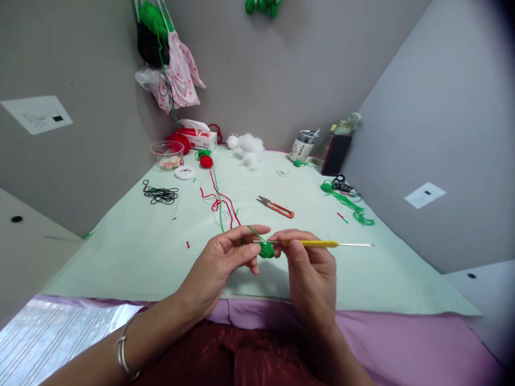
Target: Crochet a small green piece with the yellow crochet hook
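Between finger and thumb, my left hand [231,254] pinches a small green crochet piece [266,250]. A strand of green yarn [256,232] runs over its raised index finger to the piece. My right hand [311,262] is closed around a crochet hook [328,244] with a yellow handle and metal ends. One tip of the hook lies at the top of the green piece, near my left thumb; the other end points right. Red yarn [233,206] trails on the table behind my left hand. Orange-handled thread snips [277,206] lie just beyond both hands.
Black cord [160,194] lies at left near a clear tub [167,155] and a tissue box [201,138]. White stuffing [250,149] sits at the back. A pen cup [302,146], a phone [337,155], green yarn tails [354,205] and black scissors [341,183] are at right.
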`<action>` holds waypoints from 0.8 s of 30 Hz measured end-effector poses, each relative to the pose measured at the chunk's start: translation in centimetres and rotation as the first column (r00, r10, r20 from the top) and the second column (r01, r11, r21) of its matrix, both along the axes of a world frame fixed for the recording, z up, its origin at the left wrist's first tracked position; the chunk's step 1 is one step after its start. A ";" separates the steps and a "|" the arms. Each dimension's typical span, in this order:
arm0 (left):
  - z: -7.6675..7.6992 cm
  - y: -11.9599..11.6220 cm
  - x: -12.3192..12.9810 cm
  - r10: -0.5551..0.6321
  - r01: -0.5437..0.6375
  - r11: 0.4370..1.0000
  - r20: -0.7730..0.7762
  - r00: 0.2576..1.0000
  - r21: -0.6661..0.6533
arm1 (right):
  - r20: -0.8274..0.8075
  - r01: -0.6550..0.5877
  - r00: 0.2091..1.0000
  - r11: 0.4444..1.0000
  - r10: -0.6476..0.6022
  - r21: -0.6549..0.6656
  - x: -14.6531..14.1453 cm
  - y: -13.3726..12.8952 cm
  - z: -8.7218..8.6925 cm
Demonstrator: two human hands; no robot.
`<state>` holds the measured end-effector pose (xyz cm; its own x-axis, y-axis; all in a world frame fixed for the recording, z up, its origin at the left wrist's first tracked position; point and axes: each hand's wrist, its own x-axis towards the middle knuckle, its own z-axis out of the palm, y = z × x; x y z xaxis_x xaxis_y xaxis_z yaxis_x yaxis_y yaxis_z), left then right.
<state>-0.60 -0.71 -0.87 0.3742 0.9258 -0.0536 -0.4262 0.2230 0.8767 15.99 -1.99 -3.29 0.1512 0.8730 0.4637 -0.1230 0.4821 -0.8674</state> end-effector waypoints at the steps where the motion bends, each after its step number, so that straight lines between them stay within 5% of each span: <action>1: 0.0 0.0 0.0 -0.004 0.004 1.000 0.010 1.000 -0.011 | -0.057 -0.032 0.998 0.999 0.030 -0.020 0.0 0.1 0.0; 8: -0.3 0.0 -0.2 0.007 -0.006 1.000 -0.048 0.999 0.022 | -0.185 -0.134 0.975 0.990 0.121 -0.055 0.1 0.3 0.5; 14: -0.7 -0.1 -0.4 0.078 -0.061 0.989 -0.117 0.990 0.137 | 0.124 0.031 0.991 0.993 -0.045 0.118 0.5 -0.8 0.5; 20: 0.0 -0.3 -0.3 0.130 -0.107 0.983 -0.155 0.979 0.148 | 0.447 0.054 0.850 0.890 -0.280 0.453 0.7 -1.3 0.2; 24: 0.4 -0.5 -0.2 0.183 -0.153 0.974 -0.187 0.965 0.166 | 0.481 0.075 0.804 0.862 -0.349 0.501 0.5 -1.4 -0.2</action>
